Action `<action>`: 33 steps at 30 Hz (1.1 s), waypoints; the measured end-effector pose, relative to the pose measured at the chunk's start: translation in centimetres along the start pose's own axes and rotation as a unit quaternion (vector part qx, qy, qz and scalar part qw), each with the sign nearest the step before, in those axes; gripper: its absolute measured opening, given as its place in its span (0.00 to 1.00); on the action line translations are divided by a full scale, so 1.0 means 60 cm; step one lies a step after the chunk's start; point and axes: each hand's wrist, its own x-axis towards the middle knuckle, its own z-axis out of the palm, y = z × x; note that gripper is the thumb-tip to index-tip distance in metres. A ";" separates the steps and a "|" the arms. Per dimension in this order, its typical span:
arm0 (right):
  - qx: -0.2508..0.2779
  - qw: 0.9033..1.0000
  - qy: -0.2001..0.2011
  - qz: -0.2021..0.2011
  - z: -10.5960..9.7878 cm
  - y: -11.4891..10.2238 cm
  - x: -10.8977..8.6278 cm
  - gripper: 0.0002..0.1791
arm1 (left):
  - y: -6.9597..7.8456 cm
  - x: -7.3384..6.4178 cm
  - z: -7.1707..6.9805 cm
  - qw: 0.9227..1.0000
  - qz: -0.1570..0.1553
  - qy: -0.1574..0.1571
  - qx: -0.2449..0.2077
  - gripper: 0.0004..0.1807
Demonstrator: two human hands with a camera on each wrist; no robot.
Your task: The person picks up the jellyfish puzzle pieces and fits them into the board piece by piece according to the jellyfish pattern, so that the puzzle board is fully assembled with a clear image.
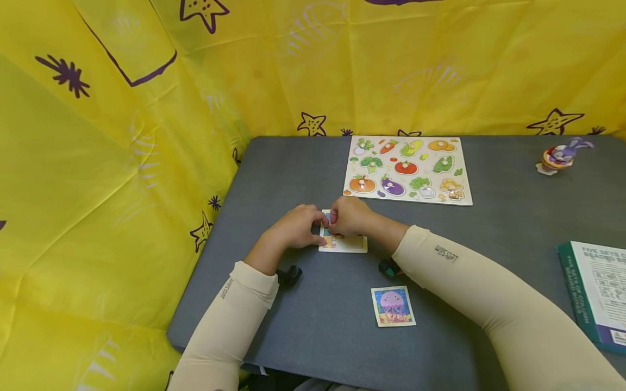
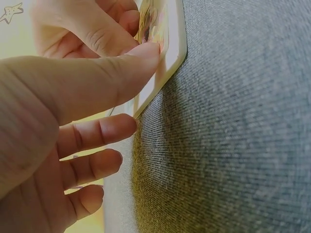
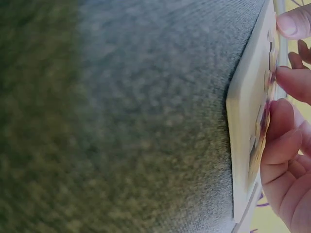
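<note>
A small pale wooden puzzle board [image 1: 353, 246] lies flat on the table, with colourful picture pieces [image 1: 330, 240] along its left side. My left hand [image 1: 297, 227] rests at the board's left edge, its thumb and index finger spread onto the pieces. In the left wrist view, that thumb [image 2: 146, 52] presses on the picture while the other fingers sit loosely beside the board. My right hand [image 1: 353, 217] pinches a colourful puzzle piece [image 3: 263, 127] at the board's surface, partly hidden by the fingers. Nearer me lies a square jellyfish picture [image 1: 393, 307].
Behind my hands is a vegetable peg puzzle [image 1: 408, 170]. A rabbit figurine [image 1: 558, 156] stands at the back right, and a green-and-white book-like box [image 1: 599, 293] lies at the right edge. Yellow cloth [image 1: 274, 70] hangs behind and left of the grey table [image 1: 303, 326].
</note>
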 end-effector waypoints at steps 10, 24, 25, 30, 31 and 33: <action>-0.016 1.000 0.009 0.013 -0.001 0.004 -0.006 0.12 | 0.004 0.010 0.002 1.000 -0.012 -0.009 0.012 0.18; -0.122 0.987 -0.102 -0.019 -0.059 0.049 -0.117 0.12 | 0.039 0.019 0.005 0.998 0.041 -0.036 0.002 0.18; -0.128 0.985 -0.110 -0.019 -0.061 0.055 -0.128 0.14 | 0.040 0.020 0.005 0.998 0.044 -0.039 0.000 0.18; -0.143 0.983 -0.113 -0.013 -0.062 0.080 -0.178 0.17 | 0.037 0.021 0.008 0.998 0.042 -0.048 -0.007 0.20; -0.140 0.984 -0.108 -0.013 -0.060 0.085 -0.187 0.17 | 0.037 0.021 0.008 0.998 0.041 -0.049 -0.006 0.20; -0.133 0.987 -0.094 -0.018 -0.057 0.095 -0.202 0.17 | 0.037 0.021 0.008 0.998 0.041 -0.050 -0.004 0.20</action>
